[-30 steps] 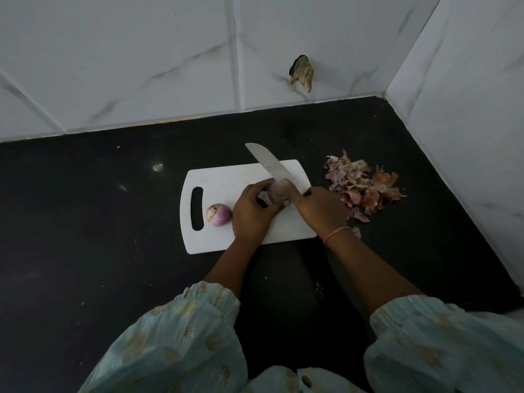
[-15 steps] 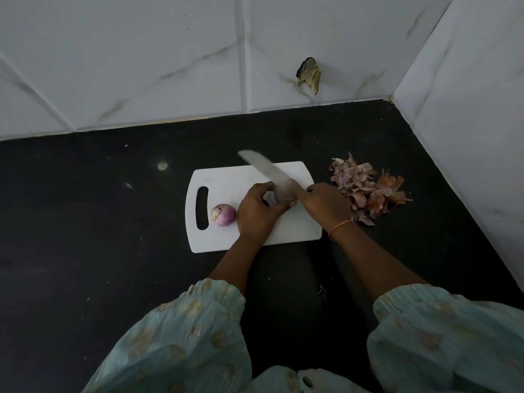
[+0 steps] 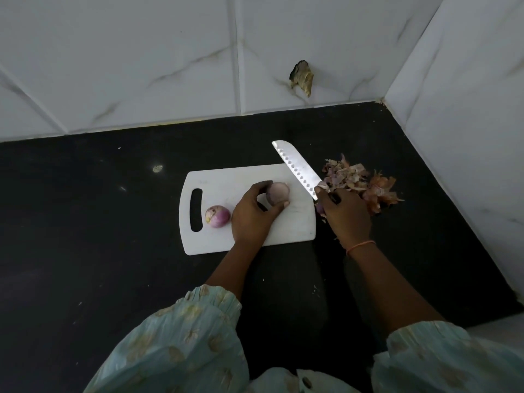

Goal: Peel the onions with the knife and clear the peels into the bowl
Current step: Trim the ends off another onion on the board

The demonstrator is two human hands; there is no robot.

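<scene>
left hand (image 3: 252, 215) grips pale onion (image 3: 278, 193) on board (image 3: 295, 222) | right hand (image 3: 344, 215) clenched on knife (image 3: 296, 168) handle off board's right edge, blade angled up-left | second onion (image 3: 217, 216) by board's slot | peels (image 3: 360, 182) heaped right on counter (image 3: 85, 222)

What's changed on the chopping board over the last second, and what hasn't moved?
The right hand has carried the knife off the onion to the board's right edge, beside the peel pile, with a bit of peel at its fingertips. The left hand still grips that onion. The second onion and the cutting board stayed put.
</scene>
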